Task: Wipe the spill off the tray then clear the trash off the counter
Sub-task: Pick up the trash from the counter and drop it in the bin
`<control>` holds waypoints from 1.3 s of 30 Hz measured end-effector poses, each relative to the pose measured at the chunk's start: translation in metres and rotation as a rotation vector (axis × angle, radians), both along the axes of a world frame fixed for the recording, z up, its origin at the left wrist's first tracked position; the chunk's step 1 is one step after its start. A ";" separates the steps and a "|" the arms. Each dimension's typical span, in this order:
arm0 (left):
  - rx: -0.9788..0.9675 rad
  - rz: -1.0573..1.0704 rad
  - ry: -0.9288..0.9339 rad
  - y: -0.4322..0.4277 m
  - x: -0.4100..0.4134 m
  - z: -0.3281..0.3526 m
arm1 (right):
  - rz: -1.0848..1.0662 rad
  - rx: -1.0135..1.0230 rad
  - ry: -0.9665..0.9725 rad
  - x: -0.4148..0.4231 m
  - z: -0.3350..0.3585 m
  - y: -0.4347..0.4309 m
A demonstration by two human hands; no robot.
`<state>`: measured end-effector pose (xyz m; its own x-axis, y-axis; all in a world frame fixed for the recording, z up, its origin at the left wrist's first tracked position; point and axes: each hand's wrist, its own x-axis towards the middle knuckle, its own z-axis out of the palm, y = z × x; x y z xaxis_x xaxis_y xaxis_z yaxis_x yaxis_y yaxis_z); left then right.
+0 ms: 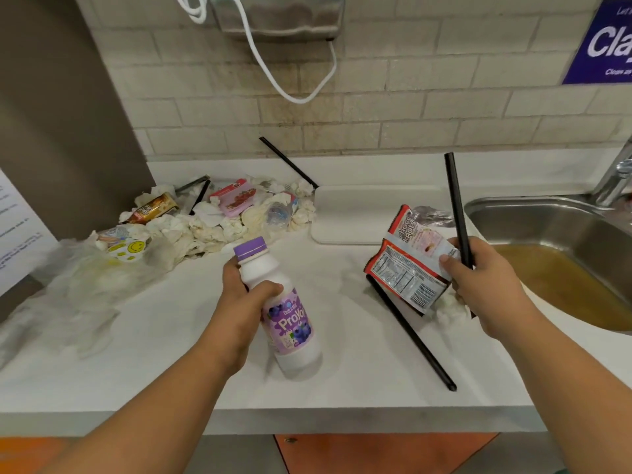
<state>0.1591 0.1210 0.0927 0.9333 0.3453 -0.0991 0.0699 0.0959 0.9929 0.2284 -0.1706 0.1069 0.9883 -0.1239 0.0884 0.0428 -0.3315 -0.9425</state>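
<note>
Over counter [342, 371], left hand [244, 302] holds bottle [287, 323], cap away.

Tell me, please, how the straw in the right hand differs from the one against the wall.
The held straw stands nearly upright, gripped by the right hand with a Choco Knots wrapper; the back straw leans slanted on the tiled wall, untouched. Both are black.
</note>
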 end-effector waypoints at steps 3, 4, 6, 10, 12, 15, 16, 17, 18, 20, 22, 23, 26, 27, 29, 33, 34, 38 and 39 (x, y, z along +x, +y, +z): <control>0.006 0.050 -0.017 0.006 -0.008 -0.001 | 0.062 0.024 -0.030 -0.002 -0.005 0.017; 0.004 0.064 -0.019 0.007 -0.011 -0.002 | 0.082 0.024 -0.036 -0.002 -0.008 0.022; 0.000 0.092 -0.021 0.010 -0.017 -0.004 | 0.124 0.044 -0.029 -0.004 -0.014 0.031; 0.016 0.181 -0.014 0.014 -0.031 -0.003 | 0.207 0.080 -0.011 -0.006 -0.024 0.046; 0.025 0.234 -0.022 0.016 -0.040 -0.001 | 0.255 0.072 -0.021 -0.008 -0.024 0.058; 0.001 0.337 -0.053 0.023 -0.054 0.002 | 0.315 0.110 -0.029 -0.013 -0.022 0.080; 0.001 0.374 -0.062 0.028 -0.059 0.002 | 0.337 0.133 -0.021 -0.015 -0.022 0.088; 0.012 0.407 -0.070 0.032 -0.066 0.004 | 0.365 0.154 -0.010 -0.018 -0.022 0.096; 0.031 0.437 -0.076 0.038 -0.072 0.005 | 0.398 0.170 0.002 -0.021 -0.022 0.105; 0.056 0.483 -0.097 0.053 -0.087 0.007 | 0.465 0.171 0.018 -0.029 -0.023 0.123; 0.077 0.529 -0.121 0.072 -0.104 0.008 | 0.541 0.142 0.019 -0.037 -0.022 0.144; 0.091 0.552 -0.133 0.082 -0.114 0.007 | 0.586 0.127 0.020 -0.042 -0.021 0.155; 0.128 0.611 -0.157 0.113 -0.146 0.000 | 0.718 0.089 0.033 -0.061 -0.018 0.193; 0.150 0.641 -0.163 0.122 -0.157 -0.003 | 0.757 0.068 0.039 -0.069 -0.018 0.206; 0.217 0.695 -0.166 0.141 -0.178 -0.011 | 0.828 0.005 0.039 -0.088 -0.017 0.237; 0.381 0.722 -0.097 0.189 -0.226 -0.031 | 0.925 -0.172 -0.005 -0.133 -0.024 0.301; 0.414 0.725 -0.059 0.204 -0.240 -0.036 | 0.950 -0.212 -0.014 -0.144 -0.027 0.318; 0.439 0.754 0.105 0.265 -0.296 -0.063 | 1.042 -0.421 -0.059 -0.189 -0.053 0.382; 0.439 0.759 0.145 0.280 -0.310 -0.072 | 1.052 -0.482 -0.067 -0.199 -0.061 0.398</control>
